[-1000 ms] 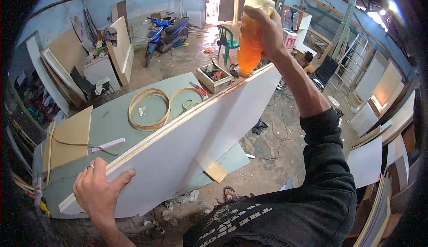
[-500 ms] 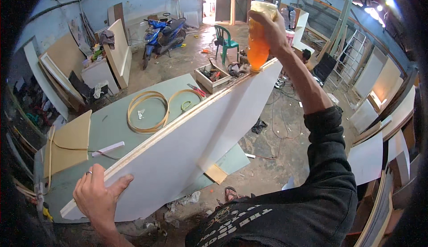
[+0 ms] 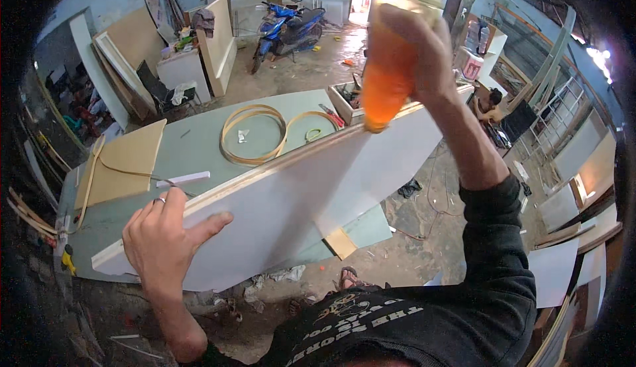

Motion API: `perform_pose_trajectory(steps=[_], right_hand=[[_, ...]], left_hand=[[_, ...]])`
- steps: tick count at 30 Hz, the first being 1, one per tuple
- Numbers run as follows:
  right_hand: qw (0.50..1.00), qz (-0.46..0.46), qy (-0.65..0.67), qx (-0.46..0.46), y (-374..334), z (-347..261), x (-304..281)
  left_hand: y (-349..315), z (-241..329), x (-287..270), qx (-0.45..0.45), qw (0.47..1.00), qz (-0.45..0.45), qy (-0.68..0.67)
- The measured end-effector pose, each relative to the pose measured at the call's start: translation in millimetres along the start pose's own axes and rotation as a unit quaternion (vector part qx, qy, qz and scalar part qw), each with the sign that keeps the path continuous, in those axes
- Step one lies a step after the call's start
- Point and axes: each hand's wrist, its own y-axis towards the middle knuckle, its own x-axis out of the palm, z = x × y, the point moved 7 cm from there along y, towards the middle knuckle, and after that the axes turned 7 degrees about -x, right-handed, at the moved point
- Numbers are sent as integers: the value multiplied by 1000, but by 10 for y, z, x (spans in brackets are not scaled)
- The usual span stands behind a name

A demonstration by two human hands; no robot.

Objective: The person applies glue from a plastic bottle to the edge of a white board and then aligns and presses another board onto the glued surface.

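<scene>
Right grip (image 3: 427, 55) around blurry amber bottle (image 3: 384, 85), left grip (image 3: 162, 238) astride white panel (image 3: 285, 218), far fingertips hidden.

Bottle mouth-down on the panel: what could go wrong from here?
1. The orange liquid in the upturned bottle could over-pour at the top edge and run down the white face.
2. The white-faced panel stands on edge; if the left hand's grip slips, it might tip.
3. Drips over the far side might reach the coiled strip.
</scene>
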Motion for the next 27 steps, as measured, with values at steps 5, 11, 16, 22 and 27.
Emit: perform_pose_trajectory(steps=[5,11,16,22,27], right_hand=[[997,-58,38,-44,132,-217,801],[992,-12,127,-10,158,-311,1078],[996,-11,91,-5,205,-182,949],[993,-7,109,32,251,32,752],[996,-10,59,66,164,79,634]], left_hand=[[-21,-9,-105,6,1000,20,5],[-37,-43,-35,-7,1000,18,-15],[-33,-63,-17,-12,1000,3,-23],[-58,-28,-53,6,1000,19,5],[-47,-3,-58,0,1000,16,-21]])
